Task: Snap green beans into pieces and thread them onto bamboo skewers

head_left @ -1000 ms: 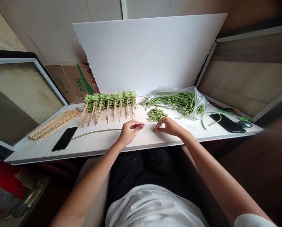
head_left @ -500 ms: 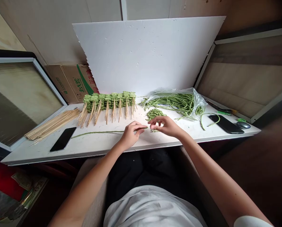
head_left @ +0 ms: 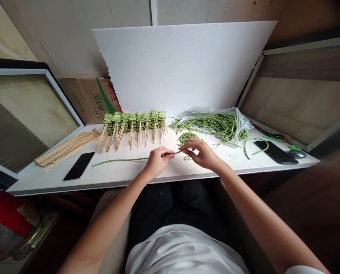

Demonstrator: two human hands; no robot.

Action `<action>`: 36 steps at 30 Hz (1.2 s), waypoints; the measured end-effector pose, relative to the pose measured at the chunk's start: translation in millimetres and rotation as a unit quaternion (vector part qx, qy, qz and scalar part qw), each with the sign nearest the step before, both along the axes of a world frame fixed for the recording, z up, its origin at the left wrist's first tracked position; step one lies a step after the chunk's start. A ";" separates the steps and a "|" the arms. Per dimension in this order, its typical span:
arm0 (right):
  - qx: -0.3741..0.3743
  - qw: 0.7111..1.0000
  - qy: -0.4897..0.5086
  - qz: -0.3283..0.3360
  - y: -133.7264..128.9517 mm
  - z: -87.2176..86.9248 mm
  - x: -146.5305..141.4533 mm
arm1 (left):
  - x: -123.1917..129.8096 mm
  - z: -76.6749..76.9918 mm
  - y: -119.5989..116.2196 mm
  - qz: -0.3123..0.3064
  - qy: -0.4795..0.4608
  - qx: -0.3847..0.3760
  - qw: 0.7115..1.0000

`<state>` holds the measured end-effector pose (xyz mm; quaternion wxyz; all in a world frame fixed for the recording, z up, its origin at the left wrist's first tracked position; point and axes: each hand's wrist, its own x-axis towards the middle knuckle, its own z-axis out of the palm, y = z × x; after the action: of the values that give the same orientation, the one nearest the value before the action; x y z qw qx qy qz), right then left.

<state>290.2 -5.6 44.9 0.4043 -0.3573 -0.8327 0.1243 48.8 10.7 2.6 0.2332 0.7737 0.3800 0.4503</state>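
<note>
Just now, in the head view, the two hands have closed in on each other over the near middle of the white table point(head_left: 124, 176). The long green yardlong bean point(head_left: 121, 160) lies along the near side of the table, its far end lifted off the surface and reaching across the gap between the hands. The left hand point(head_left: 156, 163) is clenched on the bean, pinching it between thumb and curled fingers. The right hand point(head_left: 202, 154) has come across to meet the bean's tip, its fingertips point(head_left: 186, 143) curved and touching that end. Whether they are actually gripping it or only steadying it, I cannot tell.

Just beyond the right hand lies a heap of short cut bean pieces point(head_left: 188, 137), with a few stray pieces point(head_left: 188, 157) under its fingers. Farther right, a clear plastic bag point(head_left: 238, 125) holds more long beans. To the far left, rows of bamboo skewers threaded with bean pieces point(head_left: 134, 127) stand out toward the near edge, beside a loose bundle of bare skewers point(head_left: 67, 154). A black smartphone point(head_left: 79, 166) lies near the bundle, and a second black smartphone point(head_left: 276, 152) lies at the right end. A white foam board point(head_left: 184, 64) leans behind everything.
</note>
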 end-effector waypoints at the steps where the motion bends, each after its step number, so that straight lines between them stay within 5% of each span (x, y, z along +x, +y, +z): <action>1: 0.006 1.000 -0.011 0.004 -1.3 0.3 -2.0 | 0.7 0.2 -1.0 0.002 -0.004 0.015 1.000; 14: 0.039 0.999 0.006 -0.015 -1.7 -13.7 -19.0 | 8.8 3.2 -13.0 -0.003 -0.019 0.101 0.995; 27: -0.067 0.988 0.085 0.112 4.2 -23.3 -17.8 | -0.8 0.4 1.3 -0.081 -0.095 -0.007 0.992; 32: 0.005 0.998 0.061 -0.024 16.1 -20.4 5.2 | -8.7 -2.9 12.3 -0.089 -0.114 -0.055 0.988; 36: 0.034 0.995 -0.040 -0.081 33.6 -35.7 28.2 | -5.7 -7.9 10.8 -0.084 -0.086 -0.063 0.991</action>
<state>318.4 28.1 9.1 0.3913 -0.4144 -0.8202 0.0482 43.1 21.5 -5.3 0.3498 0.7449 0.3198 0.4696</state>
